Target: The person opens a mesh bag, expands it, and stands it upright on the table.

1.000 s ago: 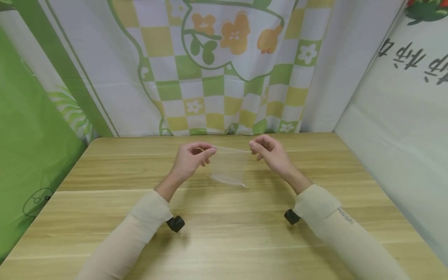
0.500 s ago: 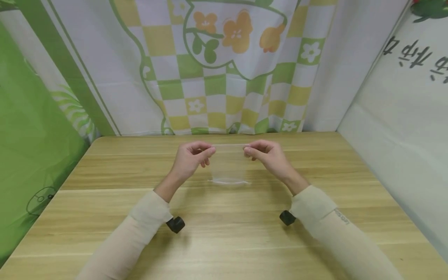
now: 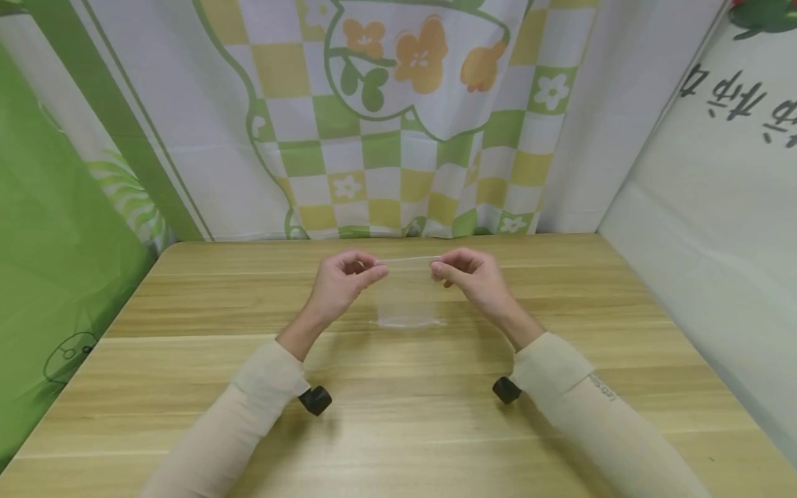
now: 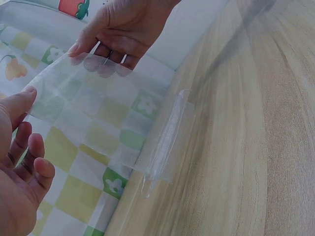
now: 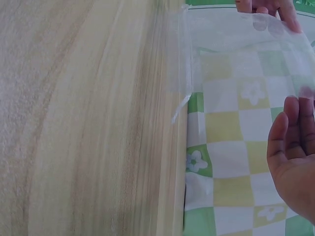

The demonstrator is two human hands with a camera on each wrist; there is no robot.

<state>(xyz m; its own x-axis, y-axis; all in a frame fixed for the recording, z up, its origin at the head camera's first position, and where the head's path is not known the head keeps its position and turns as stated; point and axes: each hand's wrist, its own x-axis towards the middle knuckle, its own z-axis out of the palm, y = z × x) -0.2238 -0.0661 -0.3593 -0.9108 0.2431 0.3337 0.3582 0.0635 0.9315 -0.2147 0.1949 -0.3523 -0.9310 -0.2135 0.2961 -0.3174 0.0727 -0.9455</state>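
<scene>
A small, sheer whitish drawstring bag [image 3: 407, 297] hangs stretched between my two hands above the table. My left hand [image 3: 336, 282] pinches its upper left corner between thumb and index finger. The upper right corner is pinched by my right hand [image 3: 476, 278] in the same way. In the left wrist view, the bag's lower end shows a gathered band [image 4: 165, 137] with thin cord loops sticking out at the sides. Seen from the right wrist, the bag [image 5: 221, 44] lets the curtain behind show through, and nothing is visible inside it.
The wooden table [image 3: 405, 415] stretches under both forearms. A checked curtain [image 3: 386, 152] hangs behind its far edge, with green cloth [image 3: 56, 242] to the left and a white printed sheet [image 3: 716, 228] to the right. Black wrist cameras [image 3: 316, 400] hang below the cuffs.
My right hand has moved slightly left and regripped the bag's corner. The bag's lower end, slanted before, now hangs level. My left hand has barely moved.
</scene>
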